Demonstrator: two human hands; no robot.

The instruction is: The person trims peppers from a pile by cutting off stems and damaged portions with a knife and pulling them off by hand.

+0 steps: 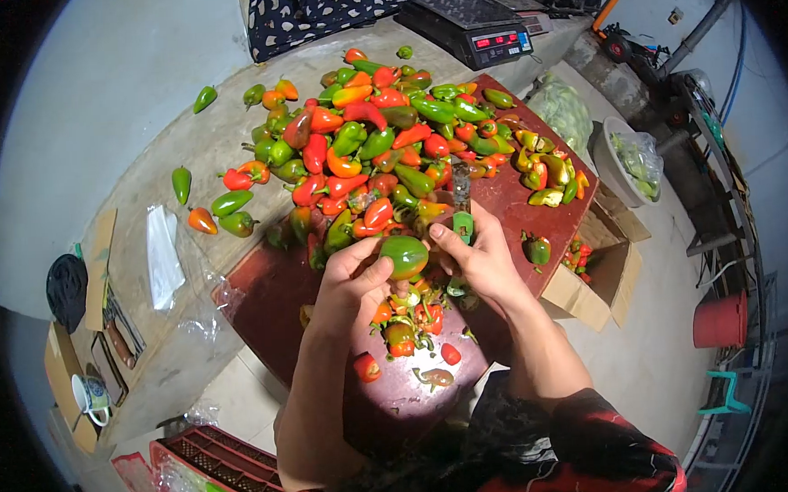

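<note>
My left hand [358,280] is closed around a green pepper [404,257] whose lower side is turning red. Close beside it, my right hand [475,253] grips a knife by its green handle [463,228], with the dark, stained blade [461,187] pointing away from me. Fingertips of both hands nearly meet at the pepper. Beyond them lies a big heap of red, green and orange peppers [345,138]. Below the hands, cut pieces and stems [400,334] lie on a shiny surface [391,387].
A digital scale [464,32] stands at the back. Cut peppers [549,169] are piled on the red board's [516,232] right side, above a cardboard box [620,280]. At left are a white plastic sheet [162,256] and a mug [91,397]. A red crate [219,460] sits lower left.
</note>
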